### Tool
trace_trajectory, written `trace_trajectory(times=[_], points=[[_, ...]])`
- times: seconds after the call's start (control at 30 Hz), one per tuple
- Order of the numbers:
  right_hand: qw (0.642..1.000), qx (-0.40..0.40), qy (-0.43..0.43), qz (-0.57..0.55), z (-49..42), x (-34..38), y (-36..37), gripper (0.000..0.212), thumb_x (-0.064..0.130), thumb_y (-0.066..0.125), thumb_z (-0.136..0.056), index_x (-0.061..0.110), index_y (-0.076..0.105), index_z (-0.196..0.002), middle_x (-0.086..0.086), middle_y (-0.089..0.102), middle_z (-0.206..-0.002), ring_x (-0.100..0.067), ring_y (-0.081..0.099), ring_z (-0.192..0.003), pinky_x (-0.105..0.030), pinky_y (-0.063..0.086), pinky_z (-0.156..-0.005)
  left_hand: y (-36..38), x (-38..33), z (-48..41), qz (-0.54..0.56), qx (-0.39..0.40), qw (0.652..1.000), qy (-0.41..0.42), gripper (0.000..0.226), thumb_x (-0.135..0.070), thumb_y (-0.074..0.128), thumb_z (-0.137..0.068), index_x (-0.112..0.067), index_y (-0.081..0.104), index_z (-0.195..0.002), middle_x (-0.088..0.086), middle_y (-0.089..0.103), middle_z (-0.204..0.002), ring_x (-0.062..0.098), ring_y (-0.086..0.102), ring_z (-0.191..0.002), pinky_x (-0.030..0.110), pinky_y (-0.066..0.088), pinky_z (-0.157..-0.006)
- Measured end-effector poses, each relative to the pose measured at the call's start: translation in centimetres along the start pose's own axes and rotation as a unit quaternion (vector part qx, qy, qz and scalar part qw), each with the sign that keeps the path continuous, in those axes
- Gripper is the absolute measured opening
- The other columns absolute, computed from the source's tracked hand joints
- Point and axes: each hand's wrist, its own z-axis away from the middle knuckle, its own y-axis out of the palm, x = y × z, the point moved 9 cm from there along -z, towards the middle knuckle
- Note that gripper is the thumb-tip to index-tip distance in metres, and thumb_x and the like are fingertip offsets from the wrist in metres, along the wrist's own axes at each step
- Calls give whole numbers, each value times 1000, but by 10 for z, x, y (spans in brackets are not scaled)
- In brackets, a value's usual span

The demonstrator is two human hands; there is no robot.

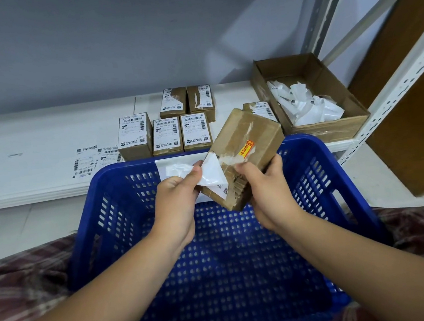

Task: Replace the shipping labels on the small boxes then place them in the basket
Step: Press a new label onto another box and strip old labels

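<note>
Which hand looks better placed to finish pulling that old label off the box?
Left. The left hand pinches the half-peeled label, while the right hand grips the small box, steadying it.

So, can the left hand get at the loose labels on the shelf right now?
Probably, yes: nothing stands between the left hand and the loose labels, just past the basket rim. But it pinches the peeled label, so that must go first.
</note>
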Motion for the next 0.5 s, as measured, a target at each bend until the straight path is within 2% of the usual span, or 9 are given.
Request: trace_trajectory(times=[0.13, 0.2, 0.27, 0.33, 0.4, 0.47, 0.5], points=[[1000, 1, 10, -11, 1, -2, 0, 38, 7, 66, -88, 29, 42, -108, 0, 61, -116, -18, 62, -110, -50, 49, -100, 1, -2, 0, 26, 5, 1000, 15, 24, -7, 55, -92, 15, 62, -95, 11, 72, -98, 17, 68, -98, 28, 51, -92], [1000, 12, 15, 0, 2, -2, 1, 44, 8, 70, -85, 30, 41, -110, 0, 61, -119, -18, 62, -111, -50, 49, -101, 1, -3, -1, 32, 11, 999, 11, 20, -8, 54, -93, 10, 64, -92, 11, 73, -94, 16, 69, -94, 26, 52, -90], [999, 20, 24, 21, 1, -2, 1, 54, 10, 74, -82, 31, 37, -115, 1, 60, -120, -18, 62, -111, -50, 48, -102, -6, -5, -5, 9, 3, 1000, 7, 18, -11, 55, -93, 4, 65, -89, 11, 73, -93, 19, 68, -95, 31, 50, -93], [998, 20, 34, 42, 0, -2, -2, 75, 13, 78, -78, 31, 28, -130, 1, 62, -119, -16, 62, -110, -49, 46, -104, -14, -16, -12, -102, -10, 994, 44, 27, -21, 60, -92, 5, 66, -86, 14, 72, -95, 25, 66, -96, 43, 48, -97], [996, 25, 43, 76, -3, -5, -6, 107, 28, 86, -65, 38, 14, -143, -1, 62, -121, -16, 60, -115, -51, 40, -109, -13, -30, -12, -237, -7, 967, 96, 40, -31, 61, -90, 8, 66, -85, 12, 70, -87, 25, 63, -83, 51, 48, -88], [992, 30, 43, 114, -4, -9, -7, 133, 48, 87, -43, 44, 4, -147, -1, 59, -127, -18, 55, -122, -53, 36, -112, -12, -39, -11, -314, -11, 939, 137, 45, -33, 59, -92, 11, 64, -85, 18, 66, -78, 22, 56, -71, 46, 49, -71], [991, 25, 45, 121, -4, -10, -9, 139, 54, 85, -37, 45, 3, -148, 0, 56, -132, -20, 53, -125, -54, 35, -112, -13, -43, -10, -335, -19, 930, 149, 44, -32, 57, -92, 11, 63, -84, 18, 63, -74, 20, 54, -68, 41, 45, -65]])
